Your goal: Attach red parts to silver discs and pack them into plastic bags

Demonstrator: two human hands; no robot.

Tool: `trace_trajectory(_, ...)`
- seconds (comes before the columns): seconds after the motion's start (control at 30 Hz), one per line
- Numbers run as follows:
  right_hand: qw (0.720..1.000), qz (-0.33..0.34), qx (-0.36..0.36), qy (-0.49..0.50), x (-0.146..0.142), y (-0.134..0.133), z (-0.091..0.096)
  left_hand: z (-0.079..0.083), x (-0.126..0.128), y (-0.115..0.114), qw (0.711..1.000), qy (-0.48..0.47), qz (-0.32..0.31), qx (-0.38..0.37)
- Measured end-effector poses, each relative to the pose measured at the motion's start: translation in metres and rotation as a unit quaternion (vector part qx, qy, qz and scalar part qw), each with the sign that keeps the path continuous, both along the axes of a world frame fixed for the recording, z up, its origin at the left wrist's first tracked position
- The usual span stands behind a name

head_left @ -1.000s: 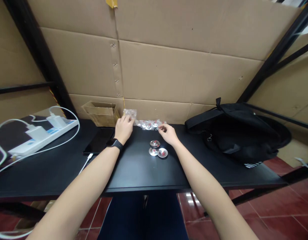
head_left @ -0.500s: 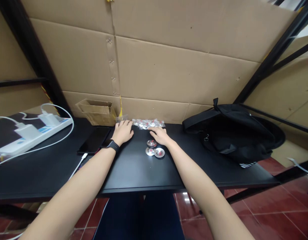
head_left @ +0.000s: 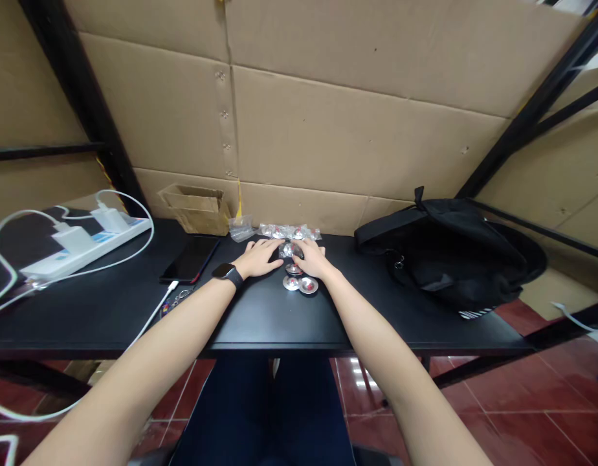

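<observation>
My left hand, with a dark watch on its wrist, and my right hand meet over the middle of the table. Between their fingertips is a small silver disc in clear plastic, gripped from both sides. The fingers partly cover it. Just below lie loose silver discs with red centres: one disc nearest the hands, a second disc and a third disc touching it. Behind the hands stretches a row of plastic-wrapped discs along the cardboard wall.
A crumpled clear bag lies beside an open cardboard box. Further left are a black phone, a white cable and a power strip. The black backpack takes up the right side.
My left hand has moved right, away from the clear bag, to meet my right hand. A wrapped disc now sits between them, nearer me than the row. The view has shifted slightly.
</observation>
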State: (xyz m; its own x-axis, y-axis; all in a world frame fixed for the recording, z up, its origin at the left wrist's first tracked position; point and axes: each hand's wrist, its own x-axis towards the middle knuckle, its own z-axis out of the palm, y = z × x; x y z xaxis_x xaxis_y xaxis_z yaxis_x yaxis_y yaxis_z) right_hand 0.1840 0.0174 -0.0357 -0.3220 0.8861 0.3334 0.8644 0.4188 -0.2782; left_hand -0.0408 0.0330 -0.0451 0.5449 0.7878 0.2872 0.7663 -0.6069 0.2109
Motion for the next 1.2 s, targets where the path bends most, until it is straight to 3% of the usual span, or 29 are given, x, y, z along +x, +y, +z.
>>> trace_trajectory(0.1,0.999,-0.011,0.004,-0.035,0.003,0.0,0.001,0.0,0.003,0.001,1.0,-0.015,-0.012,-0.019)
trace_trajectory(0.23,0.998,-0.007,-0.051,-0.042,0.006,0.003,0.004,-0.001,0.005,0.002,0.999,-0.029,-0.017,-0.026)
trace_trajectory(0.63,0.99,-0.079,-0.008,0.113,0.029,0.003,0.018,0.003,0.004,-0.001,0.998,-0.055,-0.017,0.001)
trace_trajectory(0.77,0.98,-0.005,0.035,0.196,0.041,0.0,0.027,0.007,0.004,-0.004,0.996,-0.082,-0.019,0.012)
trace_trajectory(0.97,0.981,0.065,0.057,0.174,0.043,-0.011,0.041,0.018,0.008,-0.013,0.982,-0.174,-0.068,0.026)
trace_trajectory(1.07,0.984,0.089,0.02,0.155,0.043,-0.015,0.045,0.021,0.013,-0.018,0.968,-0.22,-0.118,0.028)
trace_trajectory(1.2,0.982,0.135,-0.101,0.089,0.048,-0.017,0.044,0.018,0.02,-0.022,0.973,-0.178,-0.145,0.012)
